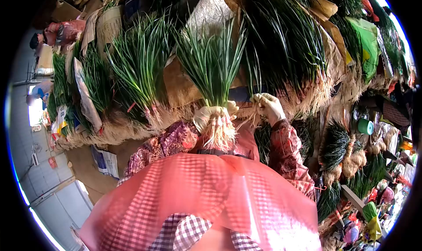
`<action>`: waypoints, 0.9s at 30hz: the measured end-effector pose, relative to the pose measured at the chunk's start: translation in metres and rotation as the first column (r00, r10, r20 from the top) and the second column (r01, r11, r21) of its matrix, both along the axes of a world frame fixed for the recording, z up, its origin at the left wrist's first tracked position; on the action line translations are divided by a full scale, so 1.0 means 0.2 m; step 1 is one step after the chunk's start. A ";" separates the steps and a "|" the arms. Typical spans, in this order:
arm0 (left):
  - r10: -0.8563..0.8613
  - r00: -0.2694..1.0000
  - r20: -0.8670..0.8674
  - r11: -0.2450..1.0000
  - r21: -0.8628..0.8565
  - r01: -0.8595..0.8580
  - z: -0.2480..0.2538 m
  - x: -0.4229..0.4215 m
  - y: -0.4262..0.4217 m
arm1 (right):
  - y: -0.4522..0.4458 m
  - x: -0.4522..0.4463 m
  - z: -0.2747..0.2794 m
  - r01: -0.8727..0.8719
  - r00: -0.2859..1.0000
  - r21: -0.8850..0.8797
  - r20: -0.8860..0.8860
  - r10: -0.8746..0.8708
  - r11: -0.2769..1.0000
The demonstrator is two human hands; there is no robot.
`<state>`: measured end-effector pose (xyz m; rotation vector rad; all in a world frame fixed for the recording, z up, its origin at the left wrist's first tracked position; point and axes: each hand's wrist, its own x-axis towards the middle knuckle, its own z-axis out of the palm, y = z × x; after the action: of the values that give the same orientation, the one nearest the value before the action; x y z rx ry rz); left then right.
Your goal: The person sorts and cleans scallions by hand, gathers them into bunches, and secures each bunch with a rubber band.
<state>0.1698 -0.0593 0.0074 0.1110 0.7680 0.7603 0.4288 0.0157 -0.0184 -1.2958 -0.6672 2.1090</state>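
Observation:
My gloved left hand (210, 115) is wrapped round a bunch of spring onions (213, 64), just above the roots. The green leaves fan upward, and the pale bulbs and stringy roots (220, 134) hang below the fingers. To its right, my gloved right hand (267, 107) pinches a few thin spring onion stalks (253, 71) near their root end. These stalks stand apart from the bunch. Another tied-looking bunch of spring onions (143, 66) lies left of my left hand, and a large pile of spring onions (285, 44) lies right of my right hand.
Brown sacking (182, 86) lies between the piles along the bench, whose front edge is thick with roots. A green bag (368, 49) rests at the right. Below it are a teal cup (365, 126) and hanging root bundles (351, 161). Another person (59, 32) is at the upper left.

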 end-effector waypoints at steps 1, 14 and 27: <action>-0.116 0.993 -0.020 0.992 0.050 0.117 -0.08 -0.04 0.00 | -0.04 -0.04 0.04 0.046 0.999 0.010 -0.010 -0.046 0.999; -0.087 0.989 0.116 0.988 -0.118 0.101 -0.06 0.05 0.04 | -0.13 -0.17 0.06 0.074 0.983 0.007 -0.172 -0.072 0.997; -0.081 0.973 -0.214 0.988 0.114 0.107 -0.01 -0.03 0.01 | -0.06 0.09 0.09 -0.649 0.321 -0.076 0.875 0.363 0.757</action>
<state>0.1639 -0.0570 0.0047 0.3429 0.9081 0.7130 0.4459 0.0038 -0.0001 -2.1507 -2.0030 1.4740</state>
